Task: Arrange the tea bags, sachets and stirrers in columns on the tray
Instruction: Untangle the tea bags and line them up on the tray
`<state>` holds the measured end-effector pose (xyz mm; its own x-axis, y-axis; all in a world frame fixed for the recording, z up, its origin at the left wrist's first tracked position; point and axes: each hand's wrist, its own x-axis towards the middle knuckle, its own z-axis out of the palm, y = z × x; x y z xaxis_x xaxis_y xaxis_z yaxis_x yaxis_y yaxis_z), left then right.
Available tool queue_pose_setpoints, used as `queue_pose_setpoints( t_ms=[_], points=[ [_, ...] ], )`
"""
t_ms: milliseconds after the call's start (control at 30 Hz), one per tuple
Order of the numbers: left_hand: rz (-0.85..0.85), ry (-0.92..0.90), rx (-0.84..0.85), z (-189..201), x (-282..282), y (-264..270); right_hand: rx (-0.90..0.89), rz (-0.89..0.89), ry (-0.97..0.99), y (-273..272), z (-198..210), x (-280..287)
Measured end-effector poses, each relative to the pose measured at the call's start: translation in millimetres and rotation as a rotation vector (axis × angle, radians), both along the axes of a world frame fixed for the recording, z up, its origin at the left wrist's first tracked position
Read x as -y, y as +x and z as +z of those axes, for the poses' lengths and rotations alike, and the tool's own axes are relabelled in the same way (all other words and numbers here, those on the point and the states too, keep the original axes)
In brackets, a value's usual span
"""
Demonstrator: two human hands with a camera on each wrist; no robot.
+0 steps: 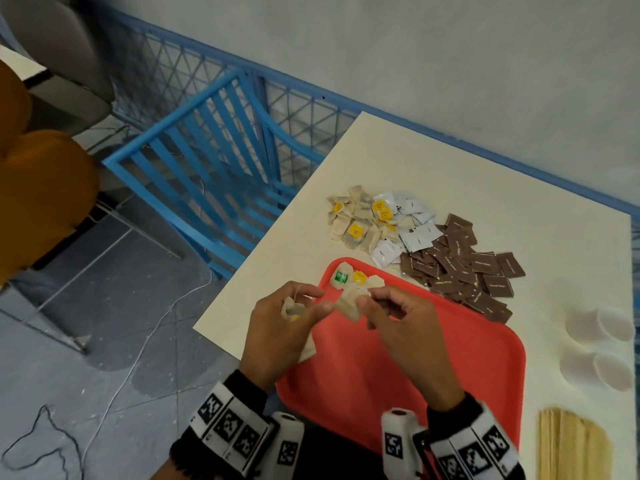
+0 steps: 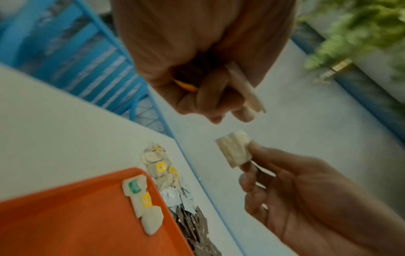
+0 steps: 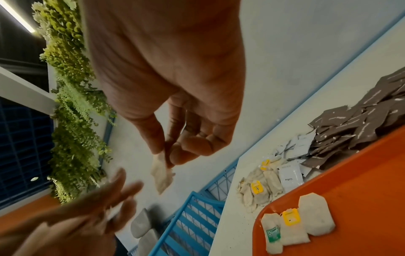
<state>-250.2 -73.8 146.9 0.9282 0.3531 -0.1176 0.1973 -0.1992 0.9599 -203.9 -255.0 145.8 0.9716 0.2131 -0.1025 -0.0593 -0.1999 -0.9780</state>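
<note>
A red tray (image 1: pixel 450 368) lies on the cream table. At its far left corner three tea bags lie side by side: one with a green tag (image 1: pixel 341 277), one with a yellow tag (image 1: pixel 359 278) and a plain one (image 1: pixel 375 282). Above that corner my left hand (image 1: pixel 304 306) grips a small bunch of tea bags (image 1: pixel 292 310) with a yellow tag; the same bunch (image 2: pixel 247 90) shows in the left wrist view. My right hand (image 1: pixel 363 303) pinches one tea bag (image 1: pixel 349 303) by its top, and the bag (image 3: pixel 161 173) hangs from the fingertips (image 3: pixel 156 147).
Beyond the tray lie a heap of tea bags (image 1: pixel 356 223), white sachets (image 1: pixel 412 223) and brown sachets (image 1: pixel 460 265). Wooden stirrers (image 1: pixel 571 445) lie at the near right, with white cups (image 1: pixel 599 323) behind them. A blue chair (image 1: pixel 207 161) stands left of the table.
</note>
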Motion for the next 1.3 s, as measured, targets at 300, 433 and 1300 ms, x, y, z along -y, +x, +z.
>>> queue_pose_setpoints(
  t_ms=[300, 433, 1300],
  points=[
    [-0.093, 0.106, 0.11, -2.9, 9.9, 2.4, 0.058, 0.142, -0.07, -3.2, 4.8, -14.2],
    [-0.124, 0.079, 0.103, 1.6, 3.1, 7.2, 0.072, 0.109, -0.05, -1.1, 4.1, -11.4],
    [-0.379, 0.057, -0.23, -65.8, -11.8, 33.9, -0.217, -0.012, -0.049, -0.6, -62.6, -5.7]
  ],
)
